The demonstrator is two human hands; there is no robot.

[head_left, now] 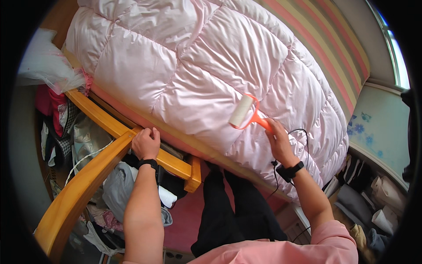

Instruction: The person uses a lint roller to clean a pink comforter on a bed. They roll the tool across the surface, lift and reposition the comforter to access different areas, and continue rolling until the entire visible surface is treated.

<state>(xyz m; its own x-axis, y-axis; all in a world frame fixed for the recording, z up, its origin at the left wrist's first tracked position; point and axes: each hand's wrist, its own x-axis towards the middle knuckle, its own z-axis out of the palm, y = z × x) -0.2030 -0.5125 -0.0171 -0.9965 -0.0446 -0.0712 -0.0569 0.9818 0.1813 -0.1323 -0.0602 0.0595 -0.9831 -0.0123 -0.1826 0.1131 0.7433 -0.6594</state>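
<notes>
My right hand point(281, 145) is closed around the orange handle of a lint roller point(241, 112), holding it over the bed. The roller's pale cylinder points to the far left, over or against a puffy, light pink quilted comforter point(211, 83); whether it touches is unclear. My left hand point(146, 143) grips the wooden bed rail point(172, 164), fingers curled over its top, close to where a sloping wooden beam point(83, 185) joins it. A black band circles each wrist. Near my right wrist, a thin black cable point(306, 141) lies on the comforter.
Folded clothes point(118, 189) and bags fill the space left of and below the rail. White tulle point(48, 66) hangs at the far left. A striped sheet point(325, 35) shows beyond the comforter. More clothes point(358, 209) lie piled at right, below a flowered panel point(378, 127).
</notes>
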